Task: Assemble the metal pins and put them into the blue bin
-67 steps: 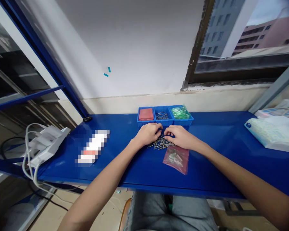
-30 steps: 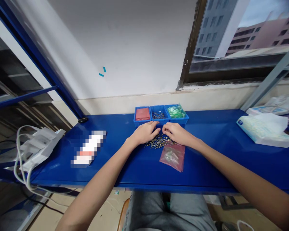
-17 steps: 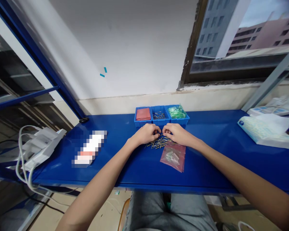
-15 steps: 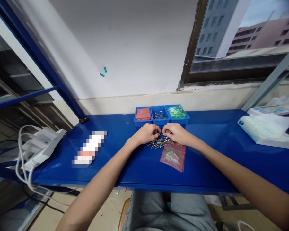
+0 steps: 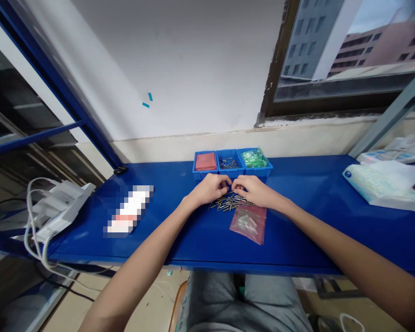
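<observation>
The left hand [image 5: 209,189] and right hand [image 5: 252,190] curl over a heap of small metal pins [image 5: 229,203]. Their fingertips meet there, but I cannot tell what they pinch. A pink plastic bag [image 5: 249,223] lies just beside the heap.

Glossy blue table [image 5: 180,235], shiny metal pins [image 5: 228,203], translucent pink plastic bag [image 5: 249,223], blue plastic bins [image 5: 232,172].

Bare forearms, no sleeves; grey trousers [image 5: 249,299].

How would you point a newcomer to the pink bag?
On the blue bench, find the loose pile of metal pins under the two hands. The pink bag lies flat just nearer the person, the only translucent pink pouch out on the bench, not in a bin.
</observation>
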Available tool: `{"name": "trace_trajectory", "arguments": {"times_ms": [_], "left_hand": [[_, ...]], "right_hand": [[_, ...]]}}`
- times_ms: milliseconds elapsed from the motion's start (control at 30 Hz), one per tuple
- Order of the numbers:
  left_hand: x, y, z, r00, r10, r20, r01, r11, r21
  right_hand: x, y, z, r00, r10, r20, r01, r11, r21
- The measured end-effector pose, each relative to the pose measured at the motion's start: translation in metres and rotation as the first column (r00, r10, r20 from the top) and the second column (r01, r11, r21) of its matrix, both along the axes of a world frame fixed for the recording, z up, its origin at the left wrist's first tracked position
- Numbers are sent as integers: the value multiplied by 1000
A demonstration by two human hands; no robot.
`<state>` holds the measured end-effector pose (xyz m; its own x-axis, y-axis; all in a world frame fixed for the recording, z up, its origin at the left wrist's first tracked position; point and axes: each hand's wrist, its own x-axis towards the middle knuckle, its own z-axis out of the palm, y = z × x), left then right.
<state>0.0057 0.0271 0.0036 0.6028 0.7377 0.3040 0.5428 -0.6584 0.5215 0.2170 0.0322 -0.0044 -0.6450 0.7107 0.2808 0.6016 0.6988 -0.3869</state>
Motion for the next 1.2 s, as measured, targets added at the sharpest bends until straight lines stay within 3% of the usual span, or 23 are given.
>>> {"name": "trace_trajectory", "arguments": {"times_ms": [167,367,567,733,800,900,1033,1200], "left_hand": [[0,0,-1,995,43,89,-41,999,-22],[3,4,-3,924,132,360,-87,987,-138],[9,5,-3,815,185,549,-23,957,-288],[11,3,-3,814,167,557,19,950,-313],[11,2,-3,847,151,510,-19,967,-256],[9,-1,-1,930,109,352,-117,993,1],[6,-6,2,990,84,116,-118,938,325],[6,-9,2,993,111,23,-112,915,389]], "right_hand": [[1,2,1,1000,-16,0,16,1000,13],[0,0,1,995,-34,-95,36,999,20],[-9,-10,4,978,-37,-206,36,999,-8],[-10,-12,5,973,-70,-222,73,997,4],[-10,-11,6,968,-92,-234,90,996,-22],[-10,-11,7,952,-151,-266,141,988,-59],[-10,-11,9,932,-203,-300,180,978,-101],[-10,-12,10,915,-204,-350,180,979,-100]]}}
